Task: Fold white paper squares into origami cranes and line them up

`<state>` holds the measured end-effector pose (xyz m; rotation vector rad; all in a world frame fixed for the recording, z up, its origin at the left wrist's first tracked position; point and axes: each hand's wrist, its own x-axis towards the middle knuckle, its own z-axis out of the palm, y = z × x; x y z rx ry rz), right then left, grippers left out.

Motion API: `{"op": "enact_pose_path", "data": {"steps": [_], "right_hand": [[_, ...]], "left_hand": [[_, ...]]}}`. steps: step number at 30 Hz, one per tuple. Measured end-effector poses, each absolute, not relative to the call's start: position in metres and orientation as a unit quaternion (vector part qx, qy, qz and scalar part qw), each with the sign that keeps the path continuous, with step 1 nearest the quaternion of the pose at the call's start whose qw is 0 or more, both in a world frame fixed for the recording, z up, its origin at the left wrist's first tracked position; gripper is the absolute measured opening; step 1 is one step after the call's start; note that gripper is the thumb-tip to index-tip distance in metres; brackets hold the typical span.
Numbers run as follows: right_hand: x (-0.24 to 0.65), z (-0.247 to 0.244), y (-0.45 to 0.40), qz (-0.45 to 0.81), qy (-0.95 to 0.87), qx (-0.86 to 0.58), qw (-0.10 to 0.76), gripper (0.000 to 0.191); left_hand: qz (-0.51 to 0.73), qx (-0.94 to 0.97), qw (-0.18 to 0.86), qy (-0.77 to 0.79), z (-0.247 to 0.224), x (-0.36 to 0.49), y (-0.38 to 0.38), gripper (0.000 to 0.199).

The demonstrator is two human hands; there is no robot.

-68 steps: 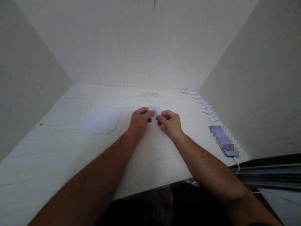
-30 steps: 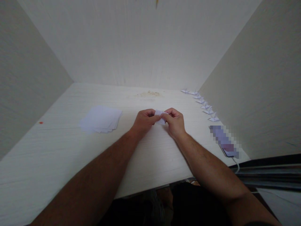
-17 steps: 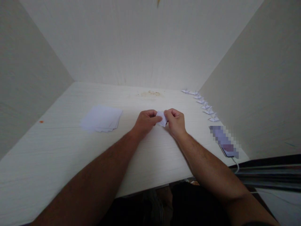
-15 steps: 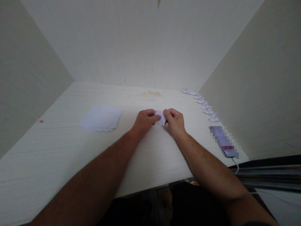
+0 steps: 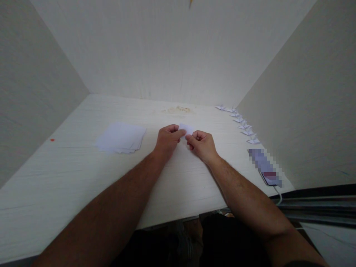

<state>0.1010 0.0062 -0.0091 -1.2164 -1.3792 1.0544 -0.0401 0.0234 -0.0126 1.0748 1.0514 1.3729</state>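
A small folded white paper [image 5: 185, 128] is held between both hands above the middle of the table. My left hand [image 5: 170, 138] pinches its left side, thumb lying across the front. The fingers of my right hand [image 5: 200, 142] are closed on its lower right corner. To the left lies a stack of white paper sheets [image 5: 122, 137], loosely fanned at its edges. Several small folded white paper figures [image 5: 247, 132] stand in a slanting row at the right, along the wall.
A phone [image 5: 264, 167], blurred by pixels, lies at the right edge with a white cable [image 5: 279, 195]. A small orange bit [image 5: 52, 139] is at the far left. Brownish stains [image 5: 180, 109] mark the back of the white table [image 5: 83, 178]. Walls enclose three sides.
The folded paper has shifted slightly left and away from me, and it is turned. My right hand's grip has slid from its upper right side to the lower right corner.
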Motion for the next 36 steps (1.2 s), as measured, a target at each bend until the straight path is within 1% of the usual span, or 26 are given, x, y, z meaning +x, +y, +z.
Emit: {"op": "enact_pose_path", "data": {"steps": [4,7,12,19,22,28,33,36], "right_hand": [[0.103,-0.011,0.006,0.436,-0.574,-0.494,0.486,0.038],[0.102,-0.010,0.005,0.442,-0.568,-0.492,0.489,0.040],[0.103,-0.006,0.002,0.435,-0.586,-0.510,0.454,0.043],[0.106,-0.006,0.005,0.444,-0.591,-0.496,0.456,0.038],[0.106,-0.007,0.006,0.446,-0.593,-0.489,0.458,0.037],[0.108,-0.007,0.008,0.372,-0.629,-0.523,0.439,0.040],[0.110,-0.005,0.007,0.378,-0.646,-0.511,0.423,0.031],[0.110,-0.004,0.006,0.390,-0.648,-0.503,0.418,0.030]], "left_hand": [[0.575,0.455,0.524,0.433,-0.014,-0.042,0.025,0.020],[0.567,0.464,0.514,0.445,-0.011,-0.044,0.024,0.020],[0.548,0.502,0.505,0.440,-0.009,-0.046,0.023,0.019],[0.558,0.469,0.550,0.408,-0.017,-0.043,0.025,0.021],[0.563,0.476,0.541,0.404,-0.017,-0.043,0.025,0.021],[0.545,0.525,0.511,0.408,-0.022,-0.047,0.028,0.022],[0.536,0.495,0.540,0.421,-0.020,-0.046,0.028,0.024],[0.542,0.485,0.539,0.425,-0.018,-0.045,0.027,0.025]]}}
